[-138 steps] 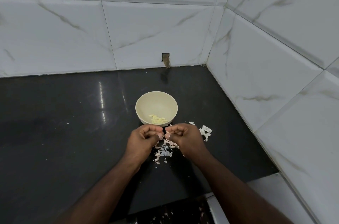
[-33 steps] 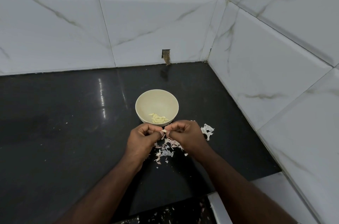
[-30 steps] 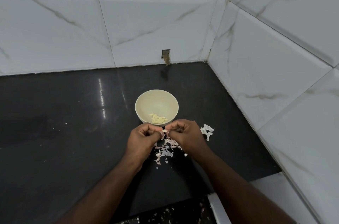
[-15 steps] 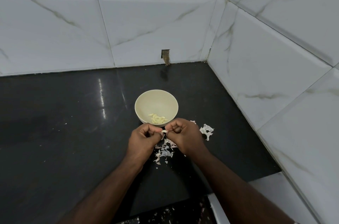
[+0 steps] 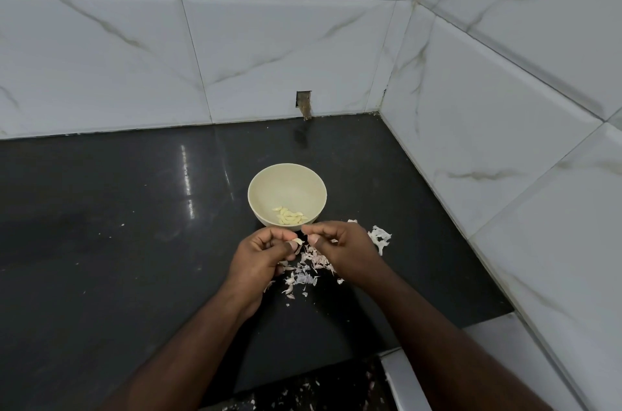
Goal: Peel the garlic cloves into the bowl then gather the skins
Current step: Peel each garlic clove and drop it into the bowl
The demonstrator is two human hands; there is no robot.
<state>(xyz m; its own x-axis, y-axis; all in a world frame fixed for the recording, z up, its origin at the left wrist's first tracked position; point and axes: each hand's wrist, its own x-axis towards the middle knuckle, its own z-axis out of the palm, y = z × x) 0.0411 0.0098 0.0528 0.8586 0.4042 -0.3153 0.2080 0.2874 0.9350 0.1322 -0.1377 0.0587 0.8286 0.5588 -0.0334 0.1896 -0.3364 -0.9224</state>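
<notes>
Your left hand [image 5: 261, 254] pinches a small pale garlic clove [image 5: 297, 241] between thumb and curled fingers, just this side of the bowl [image 5: 266, 205]. Your right hand [image 5: 343, 247] sits close beside it, its fingers curled in with thumb and forefinger tips together near the clove; whether they hold a scrap of skin is too small to tell. The two hands nearly meet above the black worktop [image 5: 117, 242].

The cream bowl stands upright on the worktop, just beyond your knuckles, with a small heap of peeled cloves [image 5: 289, 216] lying in its bottom. Loose skins [image 5: 308, 271] lie scattered on the worktop under and between your hands, pinkish-white flakes spread toward you. A larger white clump of skin [image 5: 380, 238] lies just right of your right hand. White marble-look tiles [image 5: 269, 50] rise behind the worktop and along its right side.
</notes>
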